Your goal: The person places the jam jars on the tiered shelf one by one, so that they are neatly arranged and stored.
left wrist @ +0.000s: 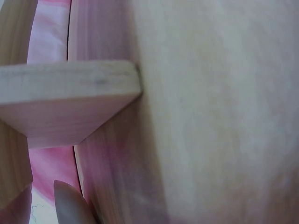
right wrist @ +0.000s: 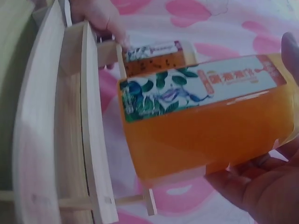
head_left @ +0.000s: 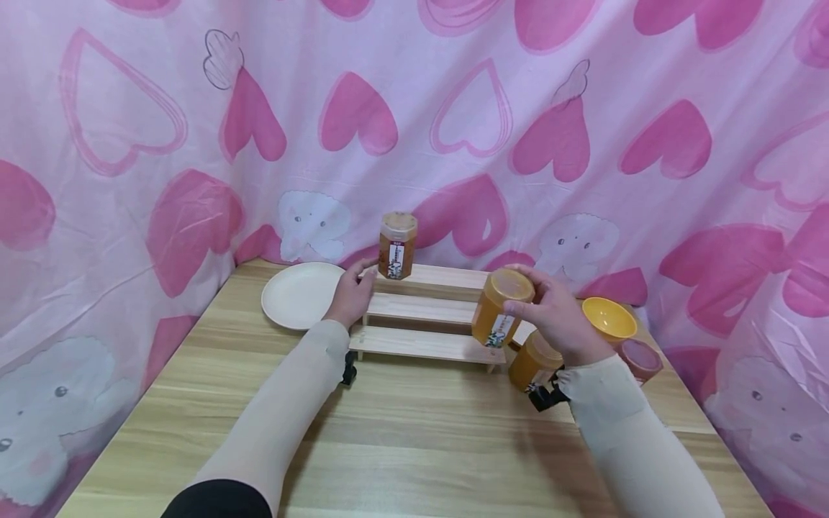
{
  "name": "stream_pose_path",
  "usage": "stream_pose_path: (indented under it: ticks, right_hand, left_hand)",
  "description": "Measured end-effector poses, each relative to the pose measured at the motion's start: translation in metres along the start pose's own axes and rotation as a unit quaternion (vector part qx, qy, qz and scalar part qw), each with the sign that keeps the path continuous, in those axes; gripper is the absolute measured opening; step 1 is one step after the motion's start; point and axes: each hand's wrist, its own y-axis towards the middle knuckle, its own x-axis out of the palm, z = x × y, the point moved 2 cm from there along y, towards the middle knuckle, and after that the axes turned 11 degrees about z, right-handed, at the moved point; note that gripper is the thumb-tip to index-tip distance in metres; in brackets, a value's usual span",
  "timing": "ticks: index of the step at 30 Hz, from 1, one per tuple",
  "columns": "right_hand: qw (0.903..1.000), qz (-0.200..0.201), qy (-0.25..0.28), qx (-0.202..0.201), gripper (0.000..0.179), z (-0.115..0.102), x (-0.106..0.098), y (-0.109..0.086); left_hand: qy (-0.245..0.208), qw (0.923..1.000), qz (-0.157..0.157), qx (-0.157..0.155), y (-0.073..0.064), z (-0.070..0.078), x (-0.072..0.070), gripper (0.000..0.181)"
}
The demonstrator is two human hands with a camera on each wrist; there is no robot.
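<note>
My right hand (head_left: 560,320) holds a jar of amber honey (head_left: 504,306) aloft, tilted, over the right end of the three-tier wooden shelf (head_left: 421,344). In the right wrist view its floral label (right wrist: 187,91) faces the camera, with fingers (right wrist: 261,184) wrapped at the lid end. Another honey jar (head_left: 397,248) stands upright on the top tier at the left. Beside it, my left hand (head_left: 352,293) grips the shelf's left end, two fingertips (left wrist: 71,205) showing by the wood in the left wrist view.
A cream plate (head_left: 301,295) lies left of the shelf. Under my right forearm stand a honey jar (head_left: 536,360) and another jar with a reddish lid (head_left: 641,360). A yellow bowl (head_left: 609,319) sits behind them. Pink heart-patterned curtain (head_left: 356,115) hangs along the back and sides.
</note>
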Motion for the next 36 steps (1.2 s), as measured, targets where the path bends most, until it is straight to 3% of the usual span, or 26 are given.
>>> stream_pose_path:
  ticks: [5, 22, 36]
  right_hand:
    - [0.9998, 0.011, -0.018, 0.006, 0.061, -0.002, 0.001, 0.020]
    - [0.9993, 0.032, 0.008, 0.015, 0.061, -0.008, 0.016, 0.069]
    - [0.9978, 0.056, 0.023, 0.025, 0.064, 0.005, 0.020, 0.100]
  left_hand:
    - [0.002, 1.0000, 0.002, -0.001, 0.001, 0.000, 0.000, 0.040]
    - [-0.010, 0.9999, 0.001, 0.003, 0.004, -0.002, 0.000, 0.039]
    - [-0.010, 0.9999, -0.002, -0.001, -0.001, 0.001, 0.000, 0.039]
